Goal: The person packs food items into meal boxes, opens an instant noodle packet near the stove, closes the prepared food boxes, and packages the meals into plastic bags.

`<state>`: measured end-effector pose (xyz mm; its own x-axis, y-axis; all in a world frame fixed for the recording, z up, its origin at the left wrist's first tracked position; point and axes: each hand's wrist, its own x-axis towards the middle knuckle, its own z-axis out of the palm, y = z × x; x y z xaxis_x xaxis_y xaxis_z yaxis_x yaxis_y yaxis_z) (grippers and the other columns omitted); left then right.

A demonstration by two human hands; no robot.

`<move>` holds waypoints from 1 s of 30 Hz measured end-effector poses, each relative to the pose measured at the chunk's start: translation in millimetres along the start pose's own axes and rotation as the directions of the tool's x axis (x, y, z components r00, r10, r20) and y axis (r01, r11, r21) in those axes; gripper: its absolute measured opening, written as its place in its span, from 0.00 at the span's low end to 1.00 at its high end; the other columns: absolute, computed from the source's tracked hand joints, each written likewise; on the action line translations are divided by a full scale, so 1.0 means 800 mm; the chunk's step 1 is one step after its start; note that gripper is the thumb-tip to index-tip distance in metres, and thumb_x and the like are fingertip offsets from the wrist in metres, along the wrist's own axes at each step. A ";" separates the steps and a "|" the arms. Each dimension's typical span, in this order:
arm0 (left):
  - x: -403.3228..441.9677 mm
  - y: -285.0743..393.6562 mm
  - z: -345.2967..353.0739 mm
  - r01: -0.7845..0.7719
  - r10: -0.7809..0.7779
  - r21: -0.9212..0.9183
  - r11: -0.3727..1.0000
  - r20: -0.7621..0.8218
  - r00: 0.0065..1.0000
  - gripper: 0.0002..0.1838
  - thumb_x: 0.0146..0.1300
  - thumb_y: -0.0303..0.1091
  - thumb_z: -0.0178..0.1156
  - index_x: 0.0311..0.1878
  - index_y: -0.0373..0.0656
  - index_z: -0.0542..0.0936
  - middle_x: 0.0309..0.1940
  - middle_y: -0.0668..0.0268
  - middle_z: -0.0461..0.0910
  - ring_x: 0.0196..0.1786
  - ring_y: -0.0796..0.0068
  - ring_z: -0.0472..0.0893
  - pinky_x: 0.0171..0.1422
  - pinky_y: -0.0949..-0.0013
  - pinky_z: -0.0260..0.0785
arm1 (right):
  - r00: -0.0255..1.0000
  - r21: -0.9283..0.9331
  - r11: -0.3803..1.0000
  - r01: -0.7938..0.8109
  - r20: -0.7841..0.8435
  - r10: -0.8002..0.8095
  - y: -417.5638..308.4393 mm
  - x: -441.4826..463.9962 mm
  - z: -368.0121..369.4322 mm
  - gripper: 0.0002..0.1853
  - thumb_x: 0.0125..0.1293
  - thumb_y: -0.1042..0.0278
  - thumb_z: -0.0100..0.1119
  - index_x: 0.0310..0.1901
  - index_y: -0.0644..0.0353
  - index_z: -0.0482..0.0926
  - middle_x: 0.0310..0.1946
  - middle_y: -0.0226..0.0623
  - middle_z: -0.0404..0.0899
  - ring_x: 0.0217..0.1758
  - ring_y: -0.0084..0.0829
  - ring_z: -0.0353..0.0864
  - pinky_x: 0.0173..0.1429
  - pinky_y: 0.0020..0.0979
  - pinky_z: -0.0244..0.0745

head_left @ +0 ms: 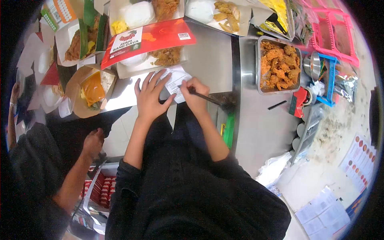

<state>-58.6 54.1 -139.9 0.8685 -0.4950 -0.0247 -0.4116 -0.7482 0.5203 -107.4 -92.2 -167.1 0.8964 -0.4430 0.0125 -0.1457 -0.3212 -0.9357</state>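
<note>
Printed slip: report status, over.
Left hand spread at the printed slip. Right hand grips dark pen-like tool over it. Red-sleeved food box close beyond, slip's writing area uncovered.

White with dark printed lines is noted on the slip [178, 78] under the left hand [151, 98]. Beyond that hand, red with a white label patch is recorded on the lid [164, 37]; to its left, an orange packet [93, 88] is seen in a brown box [77, 108]. Right of the right hand [195, 96], golden-brown is observed on the fried pieces [279, 66]; farther right, pink on the rack [345, 59].
</note>
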 end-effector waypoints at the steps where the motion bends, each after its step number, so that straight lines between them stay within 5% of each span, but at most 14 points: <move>1: 0.000 0.000 0.000 -0.002 0.002 0.007 1.000 0.004 1.000 0.30 0.45 0.47 0.63 0.56 0.59 0.72 0.60 0.73 0.65 0.63 0.64 0.61 0.66 0.46 0.41 | 0.998 0.063 0.998 -0.027 -0.055 0.030 0.010 0.000 -0.002 0.08 0.56 0.73 0.56 0.22 0.62 0.70 0.16 0.34 0.70 0.20 0.20 0.70 0.26 0.23 0.65; 3: 0.002 0.000 -0.003 -0.019 0.019 0.006 1.000 0.003 1.000 0.29 0.45 0.46 0.63 0.55 0.57 0.72 0.59 0.72 0.66 0.63 0.65 0.62 0.66 0.47 0.42 | 0.988 0.274 0.958 0.084 -0.148 -0.044 -0.005 0.015 -0.017 0.09 0.60 0.75 0.47 0.23 0.65 0.68 0.19 0.35 0.66 0.23 0.22 0.66 0.30 0.25 0.64; 6: -0.007 0.005 -0.008 -0.064 0.064 -0.005 0.998 -0.041 0.997 0.25 0.45 0.43 0.63 0.51 0.55 0.75 0.56 0.70 0.68 0.61 0.64 0.64 0.65 0.49 0.44 | 0.954 0.026 0.999 0.032 -0.298 -0.023 -0.057 0.079 -0.053 0.07 0.61 0.76 0.43 0.30 0.68 0.72 0.24 0.40 0.73 0.28 0.27 0.73 0.34 0.29 0.68; 8: -0.019 0.011 -0.004 -0.116 0.117 0.011 0.993 -0.114 0.987 0.22 0.45 0.39 0.62 0.47 0.53 0.76 0.54 0.67 0.70 0.59 0.62 0.66 0.64 0.52 0.47 | 0.937 -0.156 0.930 0.333 -0.054 -0.345 -0.058 0.150 -0.084 0.12 0.59 0.74 0.45 0.43 0.64 0.73 0.32 0.45 0.78 0.35 0.38 0.79 0.39 0.35 0.71; 10: 0.000 0.040 -0.005 -0.341 0.324 -0.066 0.938 -0.190 0.927 0.17 0.43 0.30 0.59 0.41 0.51 0.79 0.46 0.64 0.74 0.51 0.62 0.72 0.59 0.59 0.56 | 0.962 -0.360 0.892 0.274 0.116 -0.249 -0.074 0.209 -0.087 0.20 0.57 0.69 0.52 0.53 0.53 0.70 0.39 0.48 0.78 0.42 0.45 0.78 0.44 0.40 0.72; 12: 0.050 0.086 -0.008 -0.409 0.385 -0.203 0.890 -0.149 0.911 0.22 0.44 0.25 0.56 0.48 0.44 0.75 0.48 0.61 0.72 0.55 0.60 0.70 0.60 0.59 0.58 | 0.947 -0.527 0.808 0.264 0.299 -0.115 -0.083 0.249 -0.072 0.21 0.55 0.65 0.56 0.53 0.48 0.70 0.40 0.46 0.78 0.42 0.45 0.77 0.44 0.41 0.71; 15: 0.141 0.136 0.009 -0.269 0.261 -0.004 0.963 -0.227 0.938 0.26 0.48 0.23 0.52 0.55 0.36 0.68 0.53 0.56 0.68 0.60 0.58 0.65 0.63 0.60 0.56 | 0.899 -0.548 0.762 0.345 0.427 -0.100 -0.089 0.280 -0.079 0.23 0.51 0.58 0.60 0.51 0.45 0.72 0.39 0.44 0.78 0.43 0.45 0.76 0.45 0.40 0.71; 19: 0.179 0.153 0.035 -0.111 0.160 0.343 0.933 -0.118 0.980 0.27 0.54 0.29 0.50 0.59 0.31 0.61 0.59 0.52 0.61 0.66 0.58 0.55 0.66 0.55 0.51 | 0.894 -0.608 0.704 0.367 0.439 -0.088 -0.076 0.302 -0.108 0.22 0.49 0.58 0.63 0.49 0.45 0.73 0.33 0.43 0.78 0.40 0.43 0.77 0.43 0.38 0.71; 21: 0.182 0.153 0.039 -0.061 0.104 0.383 0.922 -0.093 0.990 0.29 0.54 0.32 0.52 0.60 0.32 0.60 0.59 0.53 0.61 0.67 0.59 0.55 0.66 0.54 0.49 | 0.896 -0.627 0.693 0.356 0.440 -0.061 -0.077 0.307 -0.125 0.22 0.48 0.62 0.64 0.48 0.47 0.74 0.32 0.42 0.79 0.37 0.42 0.78 0.41 0.38 0.72; 24: 0.189 0.163 0.032 -0.027 0.064 0.369 0.929 -0.089 0.994 0.28 0.52 0.36 0.57 0.55 0.36 0.65 0.53 0.57 0.66 0.63 0.61 0.60 0.63 0.55 0.51 | 0.748 -0.521 0.690 0.503 0.662 -0.046 -0.125 0.278 -0.170 0.20 0.49 0.69 0.60 0.48 0.50 0.74 0.31 0.42 0.79 0.36 0.42 0.78 0.40 0.38 0.72; 26: 0.201 0.165 0.023 0.007 0.013 0.331 0.944 -0.058 0.998 0.24 0.52 0.37 0.58 0.52 0.38 0.68 0.50 0.59 0.67 0.60 0.62 0.63 0.60 0.55 0.54 | 0.871 -0.318 0.866 0.386 0.436 -0.228 -0.119 0.266 -0.225 0.18 0.51 0.75 0.54 0.46 0.53 0.74 0.30 0.43 0.78 0.35 0.45 0.77 0.41 0.40 0.71; 28: 0.215 0.153 0.014 -0.070 0.120 0.316 0.946 -0.142 0.982 0.12 0.54 0.35 0.55 0.42 0.43 0.72 0.40 0.62 0.71 0.50 0.65 0.70 0.55 0.59 0.58 | 0.996 -0.333 0.942 0.051 0.091 -0.022 -0.120 0.290 -0.293 0.17 0.49 0.75 0.52 0.44 0.56 0.75 0.29 0.46 0.76 0.37 0.47 0.76 0.40 0.43 0.71; 30: 0.224 0.146 0.012 -0.093 0.125 0.264 0.960 -0.107 0.986 0.08 0.56 0.33 0.54 0.38 0.45 0.72 0.37 0.62 0.72 0.46 0.66 0.72 0.54 0.60 0.59 | 0.953 -0.747 0.631 0.208 0.009 -0.304 -0.036 0.324 -0.343 0.14 0.50 0.76 0.51 0.41 0.59 0.75 0.27 0.46 0.73 0.36 0.48 0.75 0.40 0.42 0.72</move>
<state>46.4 -126.4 -91.4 0.8346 -0.5349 0.1319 -0.5492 -0.7885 0.2768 14.2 -427.1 -40.6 0.9019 -0.3171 0.2932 -0.2181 -0.9204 -0.3244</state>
